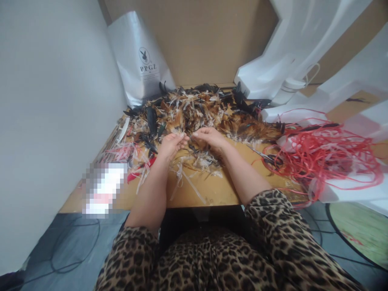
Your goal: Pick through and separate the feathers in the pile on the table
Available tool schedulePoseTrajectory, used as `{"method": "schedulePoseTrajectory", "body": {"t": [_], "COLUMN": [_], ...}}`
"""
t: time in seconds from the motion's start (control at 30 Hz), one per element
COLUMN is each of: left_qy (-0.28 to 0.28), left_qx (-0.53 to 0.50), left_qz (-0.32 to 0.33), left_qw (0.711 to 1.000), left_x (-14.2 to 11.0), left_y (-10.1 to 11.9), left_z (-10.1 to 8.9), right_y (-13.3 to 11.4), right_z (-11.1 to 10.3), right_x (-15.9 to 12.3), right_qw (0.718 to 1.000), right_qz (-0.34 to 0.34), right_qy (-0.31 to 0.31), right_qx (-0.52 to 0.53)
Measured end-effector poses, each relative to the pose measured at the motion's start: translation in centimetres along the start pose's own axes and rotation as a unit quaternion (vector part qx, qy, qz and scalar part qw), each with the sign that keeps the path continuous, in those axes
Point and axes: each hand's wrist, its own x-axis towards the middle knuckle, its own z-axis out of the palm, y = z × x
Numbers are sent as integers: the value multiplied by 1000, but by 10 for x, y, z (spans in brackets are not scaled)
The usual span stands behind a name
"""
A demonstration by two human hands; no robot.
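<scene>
Both hands meet over a heap of brown and black feathers point(209, 107) in the middle of the table. My left hand point(172, 145) is closed in a pinch, with a fluffy brown feather point(176, 122) rising from its fingertips. Close by on the right, the fingers of my right hand point(211, 137) are pressed together at the tips. What they hold, if anything, is too small to make out. Pale feather ends and strips of white tie point(189, 184) lie on the wood just below the hands.
A silver bag point(136, 60) stands at the back left. Scissors point(263, 155) lie right of the feathers, beside tangled red plastic ribbon point(327, 157). White foam pieces point(281, 48) lean at the back right. A blurred bright phone-like object point(106, 188) is at the table's left front edge.
</scene>
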Motion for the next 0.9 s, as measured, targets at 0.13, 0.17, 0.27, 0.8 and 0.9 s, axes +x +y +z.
{"method": "schedulePoseTrajectory", "body": {"t": [0.13, 0.17, 0.27, 0.8, 0.9], "left_qy": [-44, -50, -53, -9, 0], "left_qx": [84, 96, 102, -11, -10], "left_qz": [-26, -28, -33, -66, -68], "left_qw": [995, 994, 993, 998, 998], "left_x": [-2, -2, -3, -4, -4], "left_y": [-3, -3, -5, -5, -4], "left_z": [4, 5, 7, 9, 9], "right_y": [4, 5, 8, 19, 19], "right_z": [8, 9, 12, 28, 30], "right_x": [4, 4, 6, 11, 10], "right_qw": [1000, 1000, 999, 990, 989], "right_qz": [-26, -30, -33, -42, -42], "right_qy": [-8, -6, 11, 84, 86], "right_qx": [4, 7, 13, 108, 114]}}
